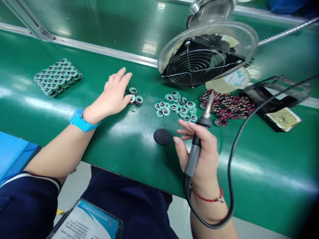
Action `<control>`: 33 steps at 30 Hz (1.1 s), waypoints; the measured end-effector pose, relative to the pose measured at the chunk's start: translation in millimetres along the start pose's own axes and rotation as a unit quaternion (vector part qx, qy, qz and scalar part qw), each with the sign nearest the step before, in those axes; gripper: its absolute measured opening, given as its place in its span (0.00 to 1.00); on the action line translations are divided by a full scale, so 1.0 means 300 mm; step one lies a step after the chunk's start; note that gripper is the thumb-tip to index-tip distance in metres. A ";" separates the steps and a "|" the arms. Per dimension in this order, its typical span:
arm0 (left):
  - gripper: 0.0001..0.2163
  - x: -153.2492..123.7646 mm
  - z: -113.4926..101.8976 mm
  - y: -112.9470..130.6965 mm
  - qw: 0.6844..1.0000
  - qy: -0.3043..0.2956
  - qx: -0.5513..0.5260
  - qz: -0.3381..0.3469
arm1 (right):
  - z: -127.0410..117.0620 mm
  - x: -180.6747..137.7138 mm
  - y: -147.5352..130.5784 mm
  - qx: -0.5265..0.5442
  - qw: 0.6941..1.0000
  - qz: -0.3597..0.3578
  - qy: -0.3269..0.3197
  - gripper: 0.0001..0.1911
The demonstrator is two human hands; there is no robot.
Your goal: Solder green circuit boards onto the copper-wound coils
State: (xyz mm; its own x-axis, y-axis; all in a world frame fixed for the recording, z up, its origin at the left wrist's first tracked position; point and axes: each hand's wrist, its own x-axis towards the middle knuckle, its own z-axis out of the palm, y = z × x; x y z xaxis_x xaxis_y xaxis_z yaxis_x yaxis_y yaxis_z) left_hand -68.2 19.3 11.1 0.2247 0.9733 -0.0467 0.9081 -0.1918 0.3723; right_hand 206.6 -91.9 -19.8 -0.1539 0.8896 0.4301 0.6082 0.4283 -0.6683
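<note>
My left hand point(113, 91) has its fingers apart above the green bench. Its thumb is at a cluster of three small round parts point(138, 100) with green circuit-board tops; whether it touches one I cannot tell. In my right hand point(206, 156) a soldering iron point(193, 159) lies across the palm and fingers, its metal tip up and away from me. A black round disc point(162, 136) sits on the bench left of that hand. Beyond it is a loose pile of small green ring boards point(184, 109). Dark cylindrical coils with pink and copper windings point(230, 111) lie to the right.
Green-topped parts stand stacked in a block point(58, 77) at the left. A fan point(194, 66) in a clear hood hangs over the back. At right are an iron stand point(264, 99) with a sponge point(284, 119) and a tape roll point(231, 81). The iron's cable point(233, 159) loops past my right wrist.
</note>
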 end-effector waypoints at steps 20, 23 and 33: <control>0.20 0.016 0.107 0.118 0.985 0.052 0.159 0.031 | -0.021 0.013 -0.017 0.013 0.998 -0.002 0.054 0.27; 0.19 0.017 0.094 0.114 0.983 0.036 0.181 0.027 | -0.028 0.018 -0.019 0.014 0.998 -0.004 0.064 0.25; 0.16 0.418 -0.020 -0.048 0.976 0.139 0.158 -0.053 | -0.046 0.045 -0.028 -0.012 0.998 -0.015 0.054 0.19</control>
State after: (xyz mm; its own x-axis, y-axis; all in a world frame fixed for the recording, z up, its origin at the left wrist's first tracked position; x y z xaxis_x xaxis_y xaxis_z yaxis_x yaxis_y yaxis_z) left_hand -55.4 144.8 5.4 0.0583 0.9778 0.2012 0.9946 -0.0742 0.0723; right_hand 210.3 -85.6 -0.1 -0.0887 0.8533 0.5138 0.6237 0.4498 -0.6393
